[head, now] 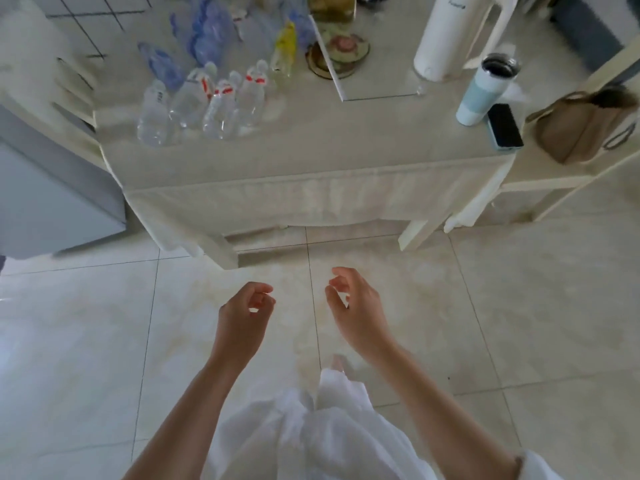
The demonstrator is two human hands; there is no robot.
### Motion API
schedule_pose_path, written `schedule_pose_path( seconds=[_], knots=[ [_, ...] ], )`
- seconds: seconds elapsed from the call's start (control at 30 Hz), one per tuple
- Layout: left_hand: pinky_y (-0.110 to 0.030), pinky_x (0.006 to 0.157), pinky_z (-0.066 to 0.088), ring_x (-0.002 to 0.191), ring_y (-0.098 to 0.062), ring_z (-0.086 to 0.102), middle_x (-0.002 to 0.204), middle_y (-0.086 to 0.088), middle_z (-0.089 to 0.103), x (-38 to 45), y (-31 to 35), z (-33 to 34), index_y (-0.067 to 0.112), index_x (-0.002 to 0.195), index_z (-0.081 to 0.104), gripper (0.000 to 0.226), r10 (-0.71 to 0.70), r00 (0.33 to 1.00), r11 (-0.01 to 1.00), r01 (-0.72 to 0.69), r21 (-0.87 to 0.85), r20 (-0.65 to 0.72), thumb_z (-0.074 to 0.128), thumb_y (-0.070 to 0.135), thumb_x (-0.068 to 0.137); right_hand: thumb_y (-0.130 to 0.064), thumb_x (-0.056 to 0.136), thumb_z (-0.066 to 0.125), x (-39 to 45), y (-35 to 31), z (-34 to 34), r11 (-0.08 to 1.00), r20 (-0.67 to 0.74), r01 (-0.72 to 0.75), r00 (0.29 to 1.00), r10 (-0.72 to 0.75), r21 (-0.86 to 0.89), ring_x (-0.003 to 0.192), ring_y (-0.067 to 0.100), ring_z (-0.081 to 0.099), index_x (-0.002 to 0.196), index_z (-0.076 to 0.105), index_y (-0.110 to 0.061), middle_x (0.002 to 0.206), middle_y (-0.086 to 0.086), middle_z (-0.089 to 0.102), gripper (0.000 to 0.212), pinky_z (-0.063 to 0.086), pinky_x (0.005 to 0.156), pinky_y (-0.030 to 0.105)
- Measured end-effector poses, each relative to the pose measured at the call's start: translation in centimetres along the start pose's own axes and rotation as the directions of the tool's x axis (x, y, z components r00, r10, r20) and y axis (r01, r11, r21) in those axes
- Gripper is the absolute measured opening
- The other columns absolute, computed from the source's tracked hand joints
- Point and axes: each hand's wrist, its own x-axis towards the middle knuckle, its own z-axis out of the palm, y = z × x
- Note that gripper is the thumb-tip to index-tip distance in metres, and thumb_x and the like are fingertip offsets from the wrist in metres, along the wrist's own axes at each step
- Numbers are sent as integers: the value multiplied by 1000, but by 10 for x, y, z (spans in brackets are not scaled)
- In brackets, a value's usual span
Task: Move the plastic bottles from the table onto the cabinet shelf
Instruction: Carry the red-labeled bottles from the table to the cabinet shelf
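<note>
Bottles (194,105): clear ribbed plastic, clustered on cloth-covered table (311,150).

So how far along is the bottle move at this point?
Nothing visibly done: no cabinet shelf in view. Both the left hand and right hand hang loosely curled, holding nothing. Left: the clear bottles and crushed blue ones all remain on the table.

No legible text; white flask (446,32) lettering blurred.

Pale tiled floor (519,306), cream table (311,157)
</note>
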Motion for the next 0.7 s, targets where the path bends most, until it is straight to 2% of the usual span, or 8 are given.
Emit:
schedule_pose_path(
  seconds=[0.07, 0.17, 0.27, 0.4, 0.5, 0.63, 0.7],
  knots=[
    [-11, 73, 44, 89, -5, 65, 90, 5, 71, 22, 9, -3, 24, 98, 65, 14, -15, 999, 1000, 15, 4, -38, 57, 14, 92, -23, 94, 52, 31, -5, -7, 999, 61, 14, 998, -13, -31, 105, 12, 58, 124, 52, -13, 111, 1, 63, 31, 42, 89, 20],
    [-6, 71, 39, 89, -9, 65, 89, 3, 72, 56, 17, -10, 21, 99, 66, 14, -27, 996, 999, 30, 31, -91, 58, 13, 91, -23, 94, 53, 73, -19, -10, 999, 103, 23, 994, -17, -48, 102, 17, 60, 122, 54, -10, 109, 4, 65, 31, 45, 88, 25],
    [-10, 72, 39, 88, -14, 66, 89, -1, 73, 94, 21, -21, 14, 101, 68, 13, -37, 988, 998, 45, 52, -149, 60, 12, 90, -22, 93, 53, 115, -37, -7, 999, 145, 30, 989, -23, -45, 100, 18, 61, 122, 55, -9, 106, 3, 66, 31, 47, 90, 29],
    [3, 65, 35, 84, -13, 64, 87, 1, 72, 150, 21, -40, 15, 98, 68, 12, -56, 982, 997, 63, 36, -181, 62, 11, 89, -21, 93, 54, 171, -65, 8, 999, 176, 28, 984, -25, -15, 96, 17, 60, 121, 56, -8, 104, 2, 65, 31, 46, 88, 27],
    [0, 62, 36, 78, -10, 63, 83, 4, 68, 200, 22, -58, 16, 98, 69, 12, -56, 982, 997, 63, 33, -181, 63, 11, 88, -21, 93, 55, 217, -87, 26, 1000, 179, 20, 984, -19, 0, 91, 15, 60, 120, 56, -8, 99, 0, 64, 31, 44, 82, 23],
    [-2, 57, 36, 69, 3, 57, 78, 6, 66, 265, 18, -82, 18, 96, 67, 14, -97, 985, 993, 105, 52, -142, 62, 10, 86, -20, 92, 56, 275, -114, 51, 999, 160, -19, 987, 24, -32, 93, 19, 63, 118, 58, -7, 103, 5, 68, 30, 40, 75, 19],
    [-8, 57, 39, 69, -2, 59, 78, 8, 65, 291, 14, -91, 18, 97, 68, 16, -124, 986, 989, 132, 65, -115, 62, 11, 85, -19, 91, 57, 300, -126, 60, 998, 162, -56, 985, 61, -39, 93, 19, 63, 118, 59, -7, 104, 6, 68, 30, 41, 76, 20]
  ],
)
